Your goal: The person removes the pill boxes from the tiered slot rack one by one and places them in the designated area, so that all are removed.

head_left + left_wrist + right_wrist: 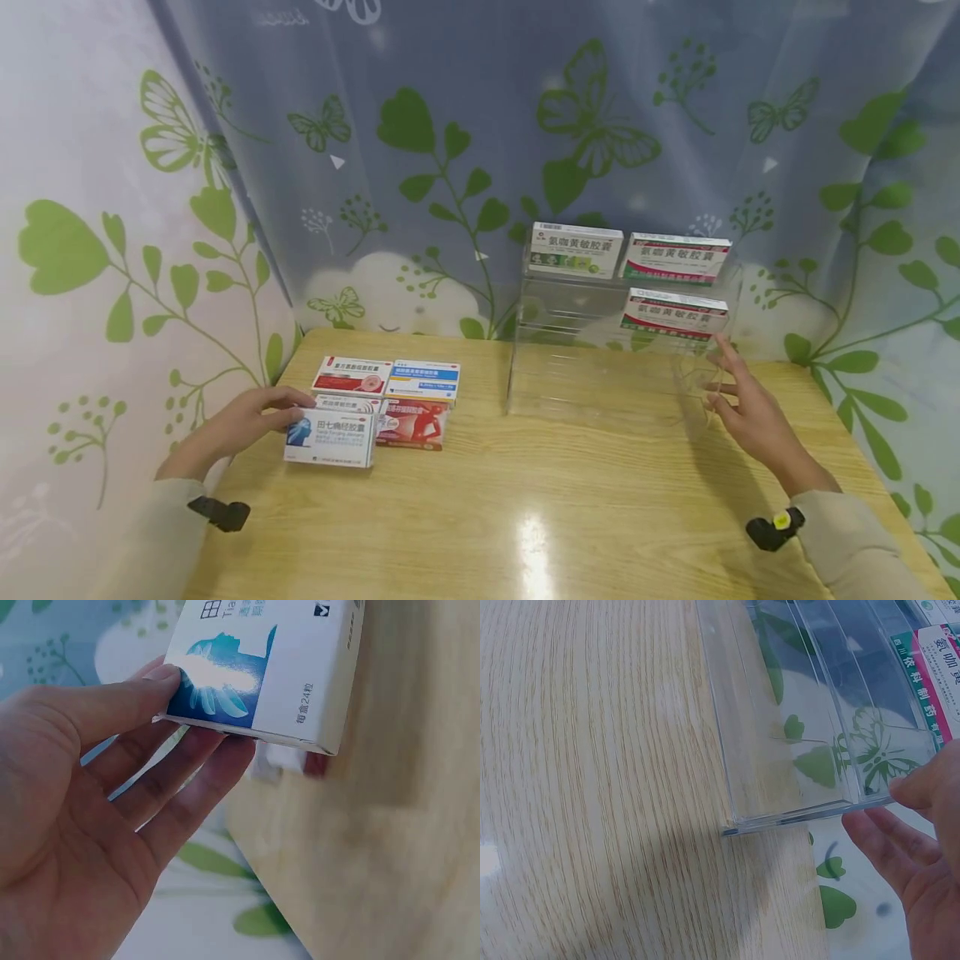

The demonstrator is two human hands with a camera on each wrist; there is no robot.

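Clear acrylic tiers of a display rack stand at the back of a pale wood tabletop, already carrying three medicine boxes: a green-and-white one and a red-and-green one on the top step, and another red-and-green box one step down. The lower steps hold nothing. Judged from this, the stocking is under way but less than half done, with five boxes not yet on the rack.

The left hand pinches the blue-and-white box, thumb on its printed face and fingers beneath, at the tabletop's left side. Just behind it lie a red-and-white box, a blue-striped box, a red box and a partly hidden one, all close together.

The right hand, its grip spread and holding nothing, rests its fingertips against the rack's right end wall.

Butterfly-print curtains close in the scene. Bare tabletop lies between the boxes and the rack, with nothing in the path.
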